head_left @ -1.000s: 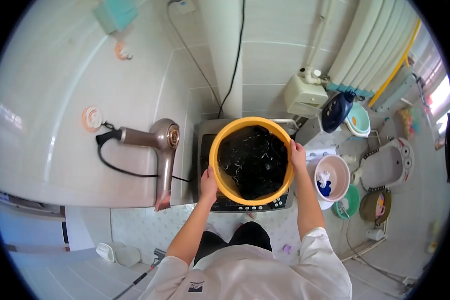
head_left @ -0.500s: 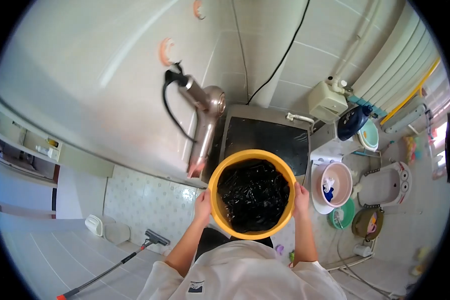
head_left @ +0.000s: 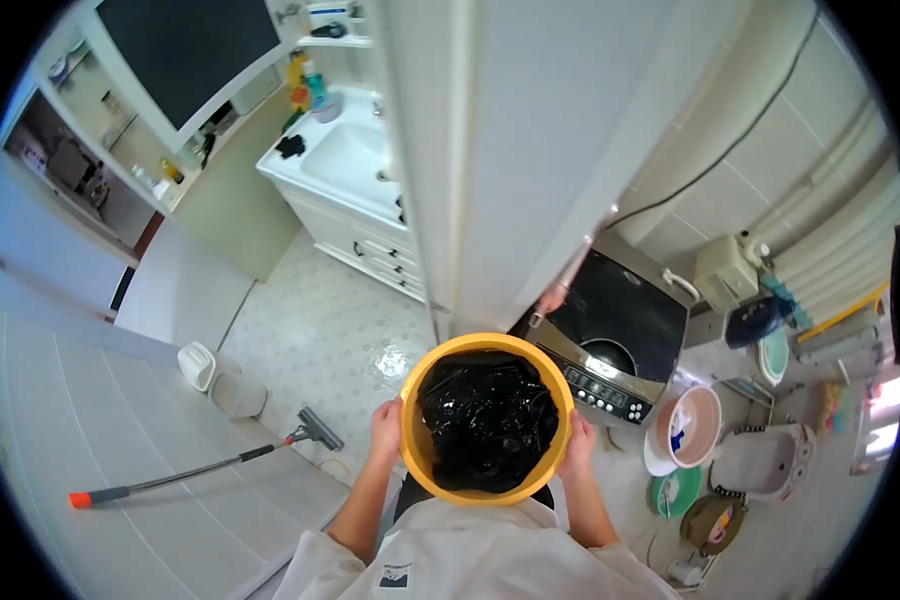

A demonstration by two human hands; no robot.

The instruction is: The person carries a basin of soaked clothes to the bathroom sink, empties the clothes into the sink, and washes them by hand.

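Note:
A yellow basin (head_left: 487, 343) is held level in front of my body, at waist height. Inside lies a heap of black, wet-looking fabric (head_left: 490, 420), shiny in places. My left hand (head_left: 386, 432) grips the basin's left rim, its fingers partly hidden beneath the edge. On the opposite side my right hand (head_left: 577, 446) is closed on the right rim. Just beyond the basin, to the right, stands a washing machine (head_left: 610, 315) with a dark lid and a row of buttons on its front panel.
A white wall edge (head_left: 450, 200) separates the washing machine from a sink cabinet (head_left: 355, 160). At left, a squeegee mop (head_left: 220, 465) leans near a waste bin (head_left: 238, 394). A pink basin (head_left: 700, 425), green basin (head_left: 688, 490) and brown basin (head_left: 700, 522) stand at right.
My view has turned left, bringing the sink and cabinet into sight and shifting the washing machine rightward. The basin stays in both hands; the hair dryer-like appliance on the wall is mostly out of view.

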